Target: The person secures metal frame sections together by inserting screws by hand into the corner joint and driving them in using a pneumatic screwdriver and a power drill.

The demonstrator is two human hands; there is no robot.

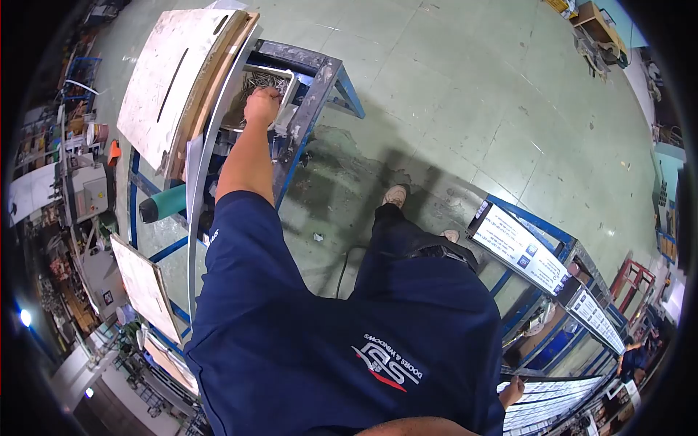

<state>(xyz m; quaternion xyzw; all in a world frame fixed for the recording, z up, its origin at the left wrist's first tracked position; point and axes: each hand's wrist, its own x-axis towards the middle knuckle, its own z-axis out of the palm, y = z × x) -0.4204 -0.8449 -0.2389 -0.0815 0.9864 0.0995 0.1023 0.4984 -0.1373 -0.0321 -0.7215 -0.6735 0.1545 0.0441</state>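
My left hand [262, 105] reaches down into a pale, open bin [291, 86] on the blue metal stand. Loose metal fasteners [251, 81], long and thin like screws or nails, fill the bin. The fingers of this hand are curled together at the pile; whatever they pinch is hidden. Low on the right, my right hand [512, 392] is beside the dark edge of a long panel with white printed film [556, 401]. Its fingers look closed, and I cannot make out what is in them.
Pale boards [167, 80] lean left of the bin, with a green roll [166, 204] below. The blue stand's legs [350, 94] jut forward. A blue rack with film-covered profiles [518, 247] stands on the right. A co-worker [634, 361] is at the far right.
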